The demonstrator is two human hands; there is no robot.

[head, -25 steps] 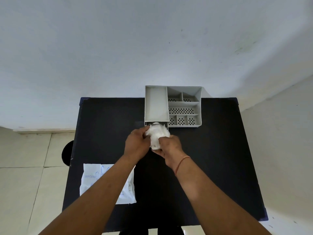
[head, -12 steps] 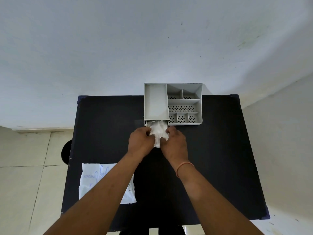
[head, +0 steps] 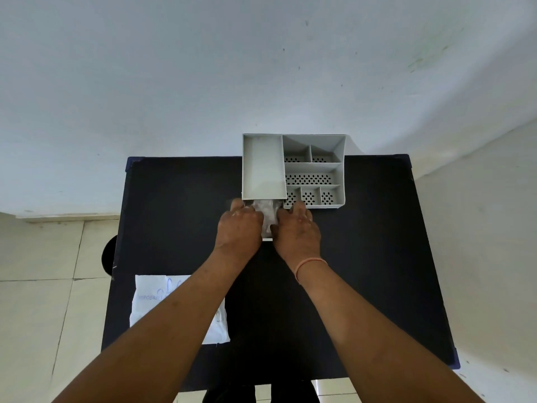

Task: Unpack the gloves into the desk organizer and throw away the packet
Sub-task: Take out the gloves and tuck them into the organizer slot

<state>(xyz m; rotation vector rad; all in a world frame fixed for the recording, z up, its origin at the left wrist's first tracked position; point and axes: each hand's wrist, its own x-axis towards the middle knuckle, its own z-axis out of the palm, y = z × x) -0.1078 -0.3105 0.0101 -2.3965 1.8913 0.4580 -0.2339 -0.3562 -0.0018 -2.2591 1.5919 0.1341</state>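
A grey desk organizer stands at the far edge of the black table, with one long compartment and several perforated small ones. A low drawer is pulled out from under its left part; its white front edge shows between my hands. Crumpled white gloves lie bunched in that drawer. My left hand and my right hand press on the gloves from both sides. The flat white packet with blue print lies on the table's front left, partly under my left forearm.
A pale wall rises right behind the organizer. A dark round object sits on the tiled floor just off the table's left edge. The packet overhangs that left edge slightly.
Both hands have moved forward with the gloves, from just in front of the organizer down into the pulled-out drawer. The packet has not moved.
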